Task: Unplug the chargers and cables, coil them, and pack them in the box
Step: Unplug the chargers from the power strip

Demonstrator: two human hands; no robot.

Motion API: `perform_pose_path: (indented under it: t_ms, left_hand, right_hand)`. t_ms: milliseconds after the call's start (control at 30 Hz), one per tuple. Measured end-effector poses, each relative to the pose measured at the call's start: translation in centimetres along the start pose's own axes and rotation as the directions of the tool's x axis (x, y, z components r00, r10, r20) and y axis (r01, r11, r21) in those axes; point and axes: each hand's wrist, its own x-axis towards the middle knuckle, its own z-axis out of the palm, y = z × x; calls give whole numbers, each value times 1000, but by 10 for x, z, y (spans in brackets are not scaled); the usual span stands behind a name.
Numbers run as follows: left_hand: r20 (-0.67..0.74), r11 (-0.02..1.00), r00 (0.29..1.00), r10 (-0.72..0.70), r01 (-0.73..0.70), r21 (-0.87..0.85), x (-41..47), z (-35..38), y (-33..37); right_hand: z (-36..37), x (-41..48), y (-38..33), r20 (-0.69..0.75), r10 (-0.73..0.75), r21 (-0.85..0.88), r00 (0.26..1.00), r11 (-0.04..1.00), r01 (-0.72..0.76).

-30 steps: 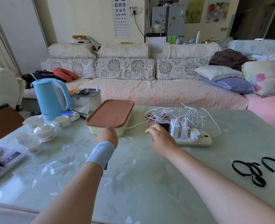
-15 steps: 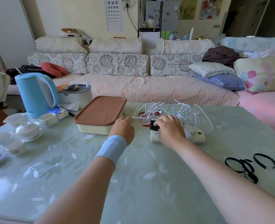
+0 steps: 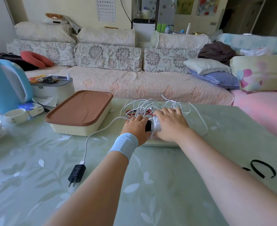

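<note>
Black charger [image 3: 77, 172] lies unplugged on the table [image 3: 159, 190]. Left hand [image 3: 135, 127] grips another black plug [image 3: 148, 125]; right hand [image 3: 170, 124] presses flat, fingers spread, on the strip [image 3: 160, 143].

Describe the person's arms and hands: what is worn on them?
Both forearms are bare, with no sleeves in view. The left hand has a wide pale blue wristband at the wrist, plain and unmarked. The right hand shows no band, watch, ring or glove.

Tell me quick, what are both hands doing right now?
Left hand: grip closed round a black charger at the power strip.
Right hand: open, fingers spread, pressing on the white chargers.
</note>
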Motion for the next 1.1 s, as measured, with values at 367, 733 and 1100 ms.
perform_pose_path:
  t_ms: [367, 733, 1100]
  left_hand:
    - [93, 949, 996, -15, 43, -312, 20, -1, -17]
    - [-3, 944, 998, -68, 64, -324, 10, -1, -12]
    - [30, 965, 1000, -9, 16, -263, 12, -10, -9]
  right_hand:
    - [6, -4, -4, 40, 42, 255, 998, 966, -51]
    - [6, -6, -3, 33, 124, 376, 992, 918, -128]
    - [5, -8, -4, 11, 136, 381, 991, 915, -130]
